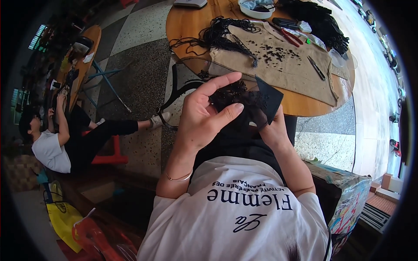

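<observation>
Above my lap is a piece of sheer black fabric (251,114) with clusters of small dark beads (233,92) on it. My left hand (211,106) is at its left side, index finger and thumb stretched out with a gap between them; its other fingers are mostly hidden. From the right, my right hand (275,129) grips the fabric near a stiff black flap (270,98) that stands up at its edge. That flap and the fabric cover most of the right fingers.
Beyond my hands, a round wooden table (187,26) carries a tan cloth (261,71) with scattered black beads (278,54), black cords (217,35), red-handled pliers (291,38), tweezers (316,68) and a white bowl (256,12). Another person (54,148) sits at left by a second table.
</observation>
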A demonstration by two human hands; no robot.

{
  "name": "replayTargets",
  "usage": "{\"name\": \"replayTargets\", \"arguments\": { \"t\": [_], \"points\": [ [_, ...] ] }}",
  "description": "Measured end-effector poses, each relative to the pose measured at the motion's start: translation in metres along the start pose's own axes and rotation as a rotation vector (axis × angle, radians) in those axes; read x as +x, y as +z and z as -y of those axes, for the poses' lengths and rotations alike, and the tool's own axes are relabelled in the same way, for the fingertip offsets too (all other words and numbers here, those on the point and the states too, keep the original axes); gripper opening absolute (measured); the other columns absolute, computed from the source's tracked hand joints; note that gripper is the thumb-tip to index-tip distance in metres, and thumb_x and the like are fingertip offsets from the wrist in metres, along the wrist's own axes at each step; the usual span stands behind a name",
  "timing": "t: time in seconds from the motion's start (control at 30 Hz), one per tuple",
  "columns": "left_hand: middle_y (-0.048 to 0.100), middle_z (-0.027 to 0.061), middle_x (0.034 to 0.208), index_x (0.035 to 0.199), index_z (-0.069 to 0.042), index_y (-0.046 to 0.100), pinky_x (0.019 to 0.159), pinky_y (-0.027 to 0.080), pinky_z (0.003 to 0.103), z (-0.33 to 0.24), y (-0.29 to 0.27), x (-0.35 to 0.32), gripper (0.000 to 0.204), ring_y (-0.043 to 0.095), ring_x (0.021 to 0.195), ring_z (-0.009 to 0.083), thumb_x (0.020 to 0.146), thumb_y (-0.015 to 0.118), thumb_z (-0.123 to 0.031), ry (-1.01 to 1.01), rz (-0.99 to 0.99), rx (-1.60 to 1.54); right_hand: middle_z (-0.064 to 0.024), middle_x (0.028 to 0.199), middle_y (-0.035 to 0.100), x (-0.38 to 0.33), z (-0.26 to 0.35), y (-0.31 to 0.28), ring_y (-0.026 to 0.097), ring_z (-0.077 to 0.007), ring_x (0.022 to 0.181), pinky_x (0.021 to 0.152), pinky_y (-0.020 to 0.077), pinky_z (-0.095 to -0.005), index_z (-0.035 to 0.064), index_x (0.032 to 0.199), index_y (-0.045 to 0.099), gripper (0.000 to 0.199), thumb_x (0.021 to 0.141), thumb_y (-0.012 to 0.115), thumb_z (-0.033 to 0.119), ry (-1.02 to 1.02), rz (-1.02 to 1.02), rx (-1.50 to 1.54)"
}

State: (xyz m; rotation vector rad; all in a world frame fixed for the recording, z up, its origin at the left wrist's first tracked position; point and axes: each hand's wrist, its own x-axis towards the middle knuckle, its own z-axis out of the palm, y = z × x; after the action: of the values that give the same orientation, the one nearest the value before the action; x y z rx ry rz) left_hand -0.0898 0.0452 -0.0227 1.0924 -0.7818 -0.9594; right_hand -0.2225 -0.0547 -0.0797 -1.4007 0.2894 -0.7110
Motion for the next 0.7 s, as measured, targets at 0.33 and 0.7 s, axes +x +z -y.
{"name": "replayTargets", "arguments": {
  "t": [0.33, 0.7],
  "points": [
    [0.061, 0.0084, 0.108, 0.124, 0.004, 0.05, 0.085, 0.048, 0.023, 0.006, 0.004, 0.003, 0.047, 0.058, 0.095, 0.0102, 0.079, 0.063, 0.006, -0.009, -0.007, 0.022, -0.0046, 0.105, 0.06, -0.001, -0.004, 0.001, 0.058, -0.0123, 0.092, 0.079, 0.0472, -0.0247, 0.0027, 0.114, 0.056, 0.027, 0.088, 0.058, 0.008, 0.031, -0.045, 0.073],
    [0.061, 0.008, 0.111, 0.122, 0.003, 0.052, 0.08, 0.046, 0.019, 0.015, 0.009, 0.004, 0.046, 0.057, 0.093, 0.0072, 0.078, 0.065, 0.004, 0.027, -0.105, 0.327, -0.0055, 0.104, 0.059, 0.017, 0.039, -0.016, 0.053, -0.017, 0.093, 0.086, 0.04, -0.0301, 0.0027, 0.099, 0.061, 0.014, 0.085, 0.058, 0.006, -0.42, -0.261, -0.808]
  ]
}}
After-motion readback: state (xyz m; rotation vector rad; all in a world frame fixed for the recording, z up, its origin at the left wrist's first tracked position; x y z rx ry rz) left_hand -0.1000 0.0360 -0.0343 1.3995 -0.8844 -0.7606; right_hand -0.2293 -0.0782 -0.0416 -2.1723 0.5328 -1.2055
